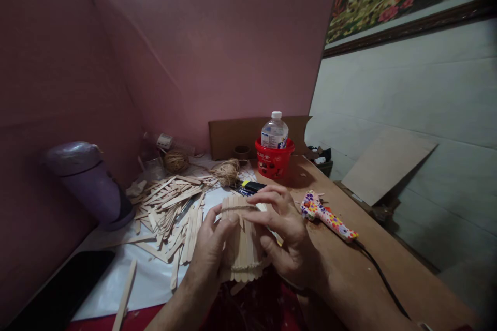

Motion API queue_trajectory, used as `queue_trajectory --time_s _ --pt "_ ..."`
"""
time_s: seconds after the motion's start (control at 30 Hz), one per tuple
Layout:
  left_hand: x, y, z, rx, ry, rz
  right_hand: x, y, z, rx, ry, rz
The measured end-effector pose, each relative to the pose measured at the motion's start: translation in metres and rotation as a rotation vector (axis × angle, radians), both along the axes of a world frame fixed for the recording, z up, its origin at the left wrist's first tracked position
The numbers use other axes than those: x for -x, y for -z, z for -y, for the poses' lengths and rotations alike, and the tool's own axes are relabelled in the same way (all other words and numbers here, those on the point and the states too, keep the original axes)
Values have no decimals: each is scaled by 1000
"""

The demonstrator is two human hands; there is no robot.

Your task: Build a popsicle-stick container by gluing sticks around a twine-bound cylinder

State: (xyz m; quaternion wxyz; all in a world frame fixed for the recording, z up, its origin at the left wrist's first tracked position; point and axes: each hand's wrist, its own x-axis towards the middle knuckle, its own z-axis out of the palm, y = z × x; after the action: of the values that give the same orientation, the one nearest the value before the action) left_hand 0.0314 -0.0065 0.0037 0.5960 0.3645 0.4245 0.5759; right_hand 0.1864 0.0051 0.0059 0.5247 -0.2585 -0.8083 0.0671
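A round container made of wooden craft sticks point(243, 240) is held tilted in front of me, over the table's near edge. One band of twine point(238, 208) runs around its upper part, and a pale braided trim point(246, 270) circles the lower end. My left hand point(213, 238) grips the container's left side, thumb lying across the sticks near the twine. Around the right side curls my right hand point(285, 232), its fingertips on the twine band and the thumb lower down. The container's far side is hidden.
Loose craft sticks point(171, 212) lie heaped at left, by a purple tumbler point(91, 186) and a black phone point(62, 289). Behind are twine balls point(225, 171) and a red bucket point(274, 161) with a plastic bottle point(275, 132). A flowered glue gun point(326, 217) trails its cord rightward.
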Motion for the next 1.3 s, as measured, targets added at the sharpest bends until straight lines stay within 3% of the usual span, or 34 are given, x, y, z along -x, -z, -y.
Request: queue_trajectory --time_s 0.13,0.37,0.6,0.8,1.03,1.17,1.3 --pt "1 0 0 10 -18 -13 -1 2 -1 32 1 -64" --pt "1 0 -2 38 -21 26 0 0 1 -101 41 89" --pt "0 -3 5 10 49 87 1 -1 -1 -146 65 131" --pt "-2 -6 6 5 29 62 1 -5 1 -152 59 141" --pt "-4 -6 3 32 -29 80 0 5 -2 -39 -1 -43" --pt "-6 -10 4 52 -38 130 2 0 -7 29 91 -222" --pt "-4 -18 7 83 18 181 -4 -22 -3 404 173 -364"
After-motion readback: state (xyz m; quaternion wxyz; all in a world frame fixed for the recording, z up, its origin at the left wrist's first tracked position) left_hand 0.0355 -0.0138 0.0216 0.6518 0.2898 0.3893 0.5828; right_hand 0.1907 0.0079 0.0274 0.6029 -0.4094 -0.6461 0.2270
